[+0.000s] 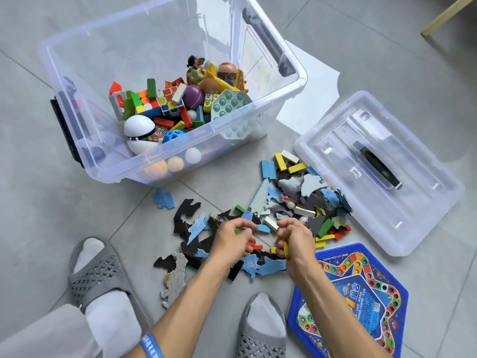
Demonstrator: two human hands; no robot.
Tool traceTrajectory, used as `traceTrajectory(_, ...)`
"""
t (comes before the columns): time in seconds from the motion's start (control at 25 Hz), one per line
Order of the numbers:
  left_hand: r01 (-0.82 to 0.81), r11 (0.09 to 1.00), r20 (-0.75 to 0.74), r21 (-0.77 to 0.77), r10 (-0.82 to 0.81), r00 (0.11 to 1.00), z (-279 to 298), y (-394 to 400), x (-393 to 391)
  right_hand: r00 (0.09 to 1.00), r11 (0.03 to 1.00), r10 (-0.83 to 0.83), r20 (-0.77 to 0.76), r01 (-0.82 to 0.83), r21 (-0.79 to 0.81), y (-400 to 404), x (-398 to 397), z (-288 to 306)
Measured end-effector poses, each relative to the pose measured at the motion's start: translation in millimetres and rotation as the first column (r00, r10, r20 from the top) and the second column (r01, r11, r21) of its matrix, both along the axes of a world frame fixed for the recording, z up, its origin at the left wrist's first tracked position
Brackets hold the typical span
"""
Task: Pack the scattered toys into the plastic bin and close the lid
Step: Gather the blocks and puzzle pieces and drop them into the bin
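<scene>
The clear plastic bin (273, 117) stands open at the upper left, partly filled with blocks, cubes, balls and a white egg toy (139, 129). Its clear lid (413, 223) lies upside down on the floor at the right. Between them spreads a pile of puzzle pieces and wooden blocks (304, 200). My left hand (231, 240) is closed on small red and green blocks at the pile's near edge. My right hand (294, 241) is closed on a yellow block beside it.
A blue star-shaped game board (361, 288) lies at the lower right, just below the lid. A white paper sheet (312, 86) lies behind the bin. My two feet in grey slippers (100, 277) rest on the tiled floor near the pile. A wooden furniture leg (446, 16) shows top right.
</scene>
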State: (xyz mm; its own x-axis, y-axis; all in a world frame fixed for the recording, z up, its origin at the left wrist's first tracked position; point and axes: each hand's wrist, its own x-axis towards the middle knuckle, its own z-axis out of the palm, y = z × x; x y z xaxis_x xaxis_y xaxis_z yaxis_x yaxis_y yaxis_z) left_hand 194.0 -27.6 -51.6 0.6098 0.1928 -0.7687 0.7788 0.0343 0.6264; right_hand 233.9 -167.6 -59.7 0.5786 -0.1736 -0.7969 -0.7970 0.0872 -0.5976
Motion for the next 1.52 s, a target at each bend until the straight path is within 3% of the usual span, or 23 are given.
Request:
traceTrajectory(0.04,0.209,0.951,0.032,0.226,-0.222,0.975,-4.6,-4.0,-3.2,0.983,0.969,0.178,0.039,-0.168,-0.181,3.3,1.5,-1.4)
traceTrajectory(0.08,0.390,0.806,0.003,0.446,-0.437,0.899,-9.5,-7.2,-7.2,0.909,0.835,0.413,0.059,-0.353,-0.422,5.3,3.0,-3.7)
traceTrajectory(0.16,0.561,0.512,-0.120,0.650,-0.661,0.741,-19.2,-9.3,-17.1,0.595,0.352,0.801,-0.063,-0.553,-0.755,7.7,3.6,-8.8)
traceTrajectory(0.2,0.601,0.438,-0.169,0.668,-0.698,0.696,-22.9,-9.3,-20.5,0.455,0.160,0.876,-0.158,-0.586,-0.794,9.3,3.4,-11.9)
traceTrajectory(0.24,0.620,0.403,-0.199,0.673,-0.709,0.677,-25.1,-8.6,-22.8,0.375,0.054,0.899,-0.224,-0.605,-0.794,10.8,3.1,-13.8)
traceTrajectory(0.32,0.621,0.372,-0.219,0.690,-0.710,0.669,-28.1,-7.0,-23.1,0.319,-0.020,0.910,-0.265,-0.605,-0.796,11.7,1.4,-20.5)
traceTrajectory(0.48,0.584,0.380,-0.153,0.717,-0.732,0.664,-31.1,-5.2,-22.1,0.297,0.003,0.924,-0.240,-0.632,-0.775,4.0,4.9,-28.3)
traceTrajectory(0.56,0.536,0.451,-0.088,0.713,-0.702,0.707,-30.5,-3.3,-22.3,0.238,-0.033,0.942,-0.238,-0.639,-0.769,-2.7,4.6,-30.6)
traceTrajectory(0.6,0.491,0.531,-0.041,0.691,-0.649,0.760,-29.4,-1.5,-23.0,0.245,-0.011,0.945,-0.216,-0.638,-0.770,-6.9,2.9,-32.5)
traceTrajectory(0.64,0.425,0.646,0.009,0.633,-0.556,0.831,-27.2,0.6,-23.2,0.292,0.068,0.943,-0.158,-0.634,-0.770,-12.0,1.2,-35.7)
traceTrajectory(0.72,0.197,0.899,0.088,0.391,-0.250,0.964,-22.1,7.3,-22.9,0.469,0.331,0.883,-0.005,-0.631,-0.701,-20.3,-1.9,-38.4)
traceTrajectory(0.8,-0.074,0.989,0.083,0.130,0.064,0.995,-16.4,15.9,-25.5,0.723,0.681,0.681,0.120,-0.564,-0.468,-21.6,-5.1,-30.9)
traceTrajectory(0.84,-0.189,0.982,0.069,-0.018,0.190,0.979,-12.8,19.9,-28.0,0.847,0.846,0.512,0.144,-0.467,-0.256,-20.2,-7.1,-23.1)
traceTrajectory(0.88,-0.278,0.943,0.059,-0.182,0.293,0.954,-11.0,24.3,-31.1,0.930,0.938,0.346,0.124,-0.347,-0.011,-19.3,-9.5,-14.7)
traceTrajectory(0.92,-0.316,0.884,0.054,-0.345,0.354,0.934,-8.5,28.6,-34.4,0.971,0.948,0.225,0.080,-0.237,0.212,-18.7,-11.9,-7.1)
traceTrajectory(1.0,-0.248,0.775,0.071,-0.581,0.352,0.933,-4.9,34.7,-41.5,0.992,0.872,0.127,0.007,-0.115,0.476,-17.1,-14.3,4.7)
traceTrajectory(1.12,-0.113,0.712,0.087,-0.693,0.238,0.967,1.0,33.8,-44.3,0.990,0.797,0.141,-0.008,-0.108,0.594,-10.5,-16.2,8.5)
traceTrajectory(1.24,-0.231,0.732,0.004,-0.641,0.304,0.953,2.9,29.6,-36.4,0.959,0.869,0.282,0.017,-0.263,0.419,-0.9,-15.2,2.5)
traceTrajectory(1.32,-0.334,0.782,-0.064,-0.527,0.356,0.932,1.2,29.1,-33.0,0.912,0.900,0.403,0.075,-0.410,0.147,3.9,-16.2,-8.7)
traceTrajectory(1.36,-0.358,0.819,-0.086,-0.449,0.359,0.929,-0.8,30.2,-32.8,0.861,0.868,0.497,0.113,-0.493,-0.062,6.0,-16.9,-14.2)
traceTrajectory(1.44,-0.309,0.923,-0.105,-0.229,0.292,0.951,-6.4,32.6,-36.3,0.703,0.655,0.703,0.108,-0.580,-0.485,9.0,-18.4,-26.3)
traceTrajectory(1.52,-0.088,0.993,-0.068,0.078,0.093,0.993,-13.8,31.0,-40.6,0.500,0.341,0.866,-0.012,-0.608,-0.717,13.5,-20.2,-32.6)
